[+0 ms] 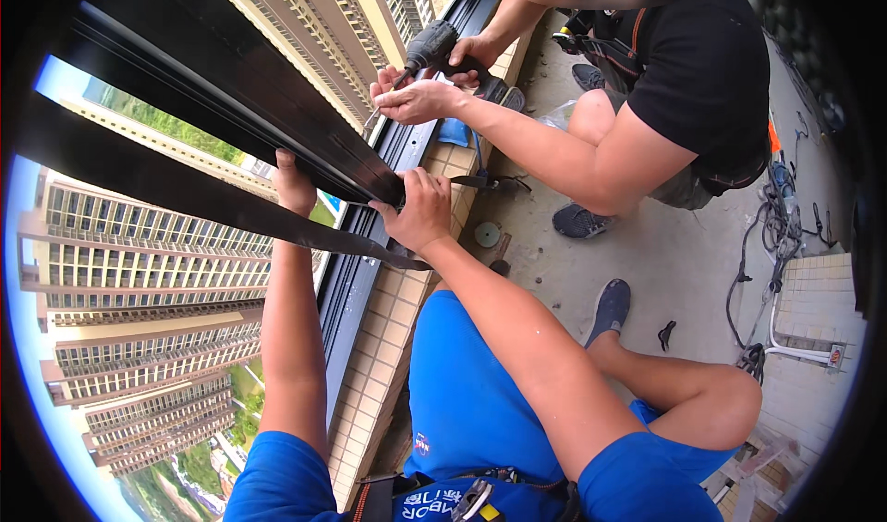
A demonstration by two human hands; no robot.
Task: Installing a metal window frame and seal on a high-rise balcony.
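Note:
A long black metal window post (309, 134) slants from the upper left down to the window's bottom frame (407, 139). My left hand (294, 185) reaches past the frame on the outer side and grips the post, thumb up against its face. My right hand (421, 210) is closed over the post's lower end, just above the bottom frame. A black strap (217, 199) runs below the post and passes under my right wrist. Beyond my hands, a co-worker's hand (467, 55) holds a cordless drill (432, 43); their other hand (420, 102) is cupped below its tip.
A tiled ledge (383, 319) runs beside the bottom frame, with a small blue pouch (454, 131) on it. The co-worker (693, 69) crouches at the far right. Cables (776, 217) lie on the concrete floor (665, 273). Outside, tall buildings (152, 254) stand far below.

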